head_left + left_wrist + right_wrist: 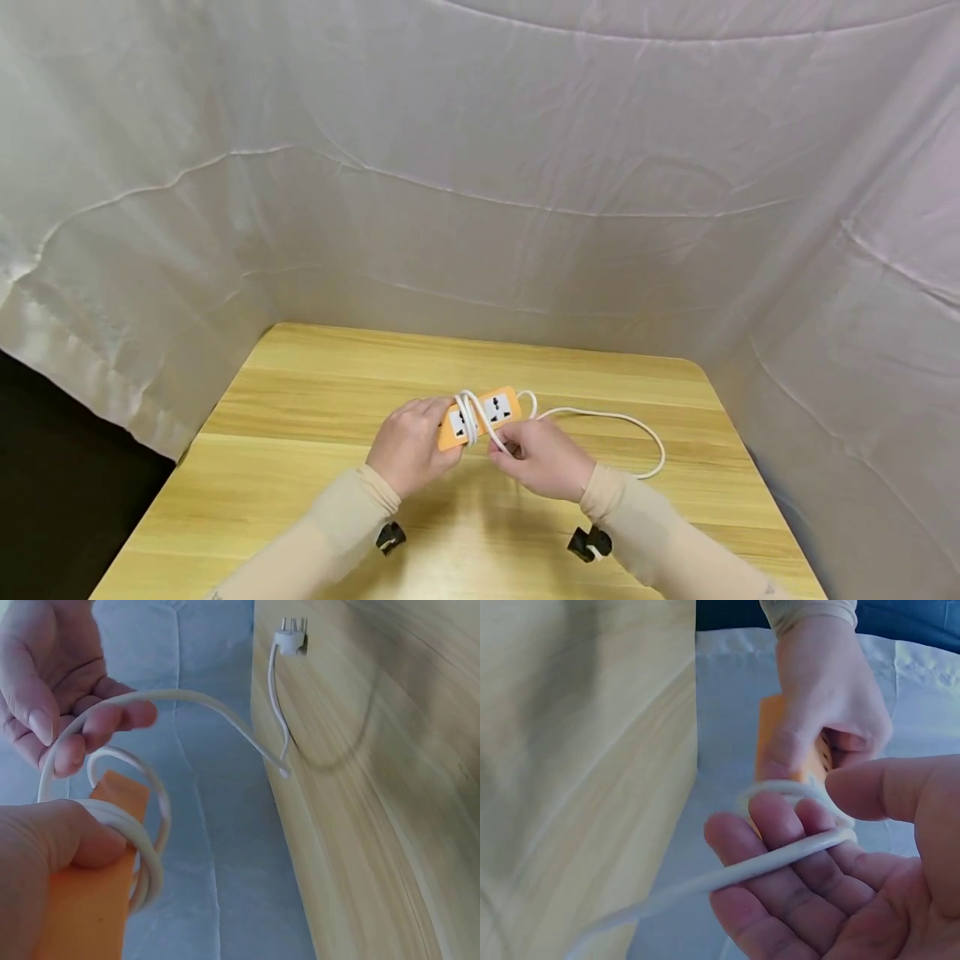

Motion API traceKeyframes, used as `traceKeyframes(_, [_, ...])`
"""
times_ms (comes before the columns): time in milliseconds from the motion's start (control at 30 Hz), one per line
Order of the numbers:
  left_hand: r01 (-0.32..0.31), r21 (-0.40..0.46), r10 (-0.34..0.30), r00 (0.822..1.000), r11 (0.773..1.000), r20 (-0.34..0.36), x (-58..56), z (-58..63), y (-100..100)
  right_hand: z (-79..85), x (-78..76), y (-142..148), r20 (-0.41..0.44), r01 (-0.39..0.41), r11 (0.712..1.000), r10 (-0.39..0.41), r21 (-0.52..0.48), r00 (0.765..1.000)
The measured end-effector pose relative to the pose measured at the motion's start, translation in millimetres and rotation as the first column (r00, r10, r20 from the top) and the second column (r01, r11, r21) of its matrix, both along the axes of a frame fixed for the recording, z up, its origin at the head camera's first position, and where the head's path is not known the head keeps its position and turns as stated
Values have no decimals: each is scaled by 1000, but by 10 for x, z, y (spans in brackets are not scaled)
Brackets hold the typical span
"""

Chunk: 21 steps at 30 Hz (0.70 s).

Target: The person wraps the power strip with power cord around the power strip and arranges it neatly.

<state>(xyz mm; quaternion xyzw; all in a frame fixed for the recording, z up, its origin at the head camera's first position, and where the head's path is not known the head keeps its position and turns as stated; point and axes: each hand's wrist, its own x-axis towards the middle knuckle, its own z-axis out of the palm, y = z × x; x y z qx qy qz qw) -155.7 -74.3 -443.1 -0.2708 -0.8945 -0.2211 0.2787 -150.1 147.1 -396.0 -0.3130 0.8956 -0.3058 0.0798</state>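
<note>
An orange power strip [453, 435] with white socket faces is held up over the table at a slant. My left hand [408, 446] grips its near end, the thumb lying against the wound cord in the left wrist view. Several turns of white power cord [127, 821] circle the strip's middle. My right hand [551, 458] is just right of the strip, with the cord [772, 861] running across its curled fingers in the right wrist view. From there the cord trails to a white plug [289, 641] resting on the tabletop, prongs outward; the right arm hides the plug in the head view.
The wood-grain table [300, 375] lies under both hands. Pale cloth curtains [525, 250] hang along its back and sides. A loop of loose cord [615, 415] curves out to the right of the right hand. Dark space shows past the left edge.
</note>
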Motion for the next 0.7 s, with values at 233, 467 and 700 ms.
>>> traceKeyframes(233, [9,46,-7,999,999,-37,3,-3,-5,-167,63,-13,35,24,996,-21,-80,999])
traceKeyframes(467, [39,97,-33,997,994,-66,6,14,-40,-327,96,-20,84,37,995,-30,-91,996])
traceKeyframes(700, [113,183,-95,990,977,-103,26,50,-63,-496,61,28,127,21,1000,-18,-18,992])
